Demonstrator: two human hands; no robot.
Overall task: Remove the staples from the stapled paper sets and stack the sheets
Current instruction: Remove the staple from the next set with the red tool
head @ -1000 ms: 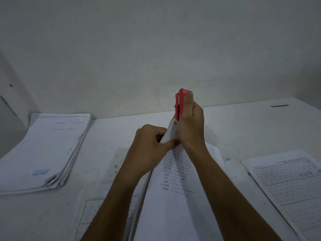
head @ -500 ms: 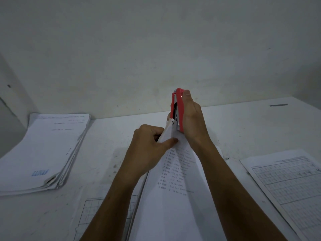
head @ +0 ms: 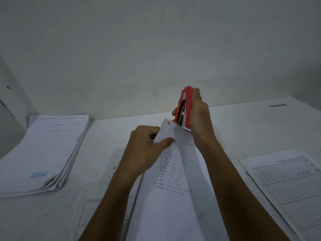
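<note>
Nearest, a gridded white sheet [head: 104, 211] lies flat under the lifted printed white paper set [head: 173, 197]; the left hand [head: 147, 146] pinches its far corner. Right hand [head: 198, 115] clutches an upright glossy red plastic stapler [head: 185, 106] touching that corner, bare matte table [head: 251, 122] beyond, thick curled paper stack [head: 41, 150] far left.

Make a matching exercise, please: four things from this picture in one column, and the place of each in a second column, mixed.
1. red stapler
2. thick paper stack
3. grid sheet
4. stapled paper set

A. flat on the table, far left
B. upright in the right hand
C. flat on the table, far right
D. pinched at its top corner by the left hand

Pairs: 1-B, 2-A, 3-C, 4-D
</note>
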